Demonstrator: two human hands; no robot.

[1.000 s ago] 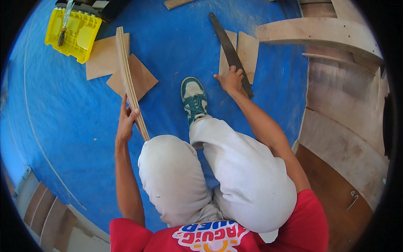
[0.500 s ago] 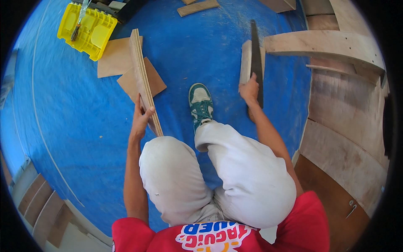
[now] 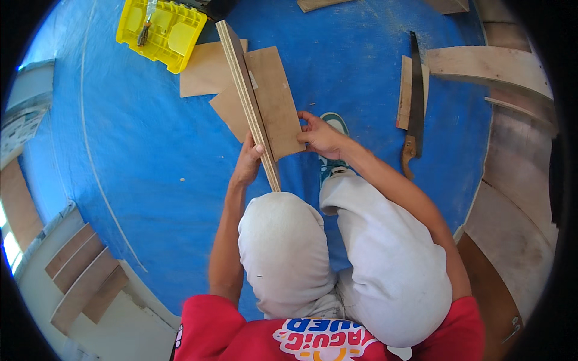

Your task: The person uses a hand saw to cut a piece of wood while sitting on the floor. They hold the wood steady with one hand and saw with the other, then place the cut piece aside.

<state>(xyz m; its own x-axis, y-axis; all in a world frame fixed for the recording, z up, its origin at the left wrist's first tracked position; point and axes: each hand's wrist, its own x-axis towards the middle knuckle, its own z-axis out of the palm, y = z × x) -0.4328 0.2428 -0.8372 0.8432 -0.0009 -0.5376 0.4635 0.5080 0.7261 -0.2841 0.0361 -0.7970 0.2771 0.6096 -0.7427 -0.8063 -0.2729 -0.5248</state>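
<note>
I see the left hand (image 3: 247,165) closed in a grip on the lower end of the long plywood strip (image 3: 247,99), which runs up toward the yellow tray (image 3: 158,31). My right hand (image 3: 322,137) pinches the near corner of the plywood panel (image 3: 278,102) just beside the strip.

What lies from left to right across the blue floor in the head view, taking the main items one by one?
Yellow plastic tray → left hand gripping the long plywood strip → right hand on the plywood panel → handsaw → curved plywood pieces.
</note>
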